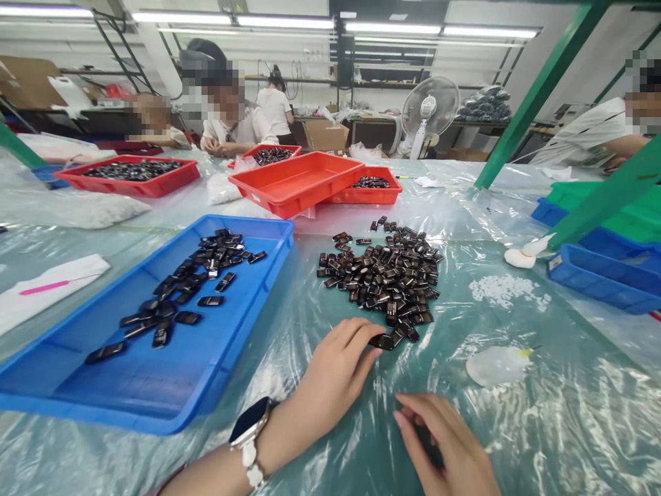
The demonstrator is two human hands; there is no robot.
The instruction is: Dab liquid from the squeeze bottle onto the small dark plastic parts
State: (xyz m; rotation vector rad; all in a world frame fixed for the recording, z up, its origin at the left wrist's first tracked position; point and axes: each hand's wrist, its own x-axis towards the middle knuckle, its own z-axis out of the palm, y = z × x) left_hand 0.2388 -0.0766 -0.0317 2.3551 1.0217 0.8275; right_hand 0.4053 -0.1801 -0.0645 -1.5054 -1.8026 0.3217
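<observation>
My left hand [338,365], with a watch on its wrist, reaches to the near edge of a pile of small, glossy black plastic pieces [382,269]. Its thumb and fingers pinch one black piece [385,342] there. Closer to me, my right hand [449,444] is curled, its thumb and fingertips close together. Something dark shows inside its palm; I cannot tell whether it is a piece or shadow. Left of the pile, a blue tray [242,344] holds more of the black pieces, scattered mostly toward its far end.
Red trays [297,182] stand beyond the pile, some with dark pieces. On the right lie small white bits [509,291], a clear flat item [496,365], a white bottle [527,253] and blue bins [609,275] beside a green post [542,89]. Co-workers sit across the plastic-covered table.
</observation>
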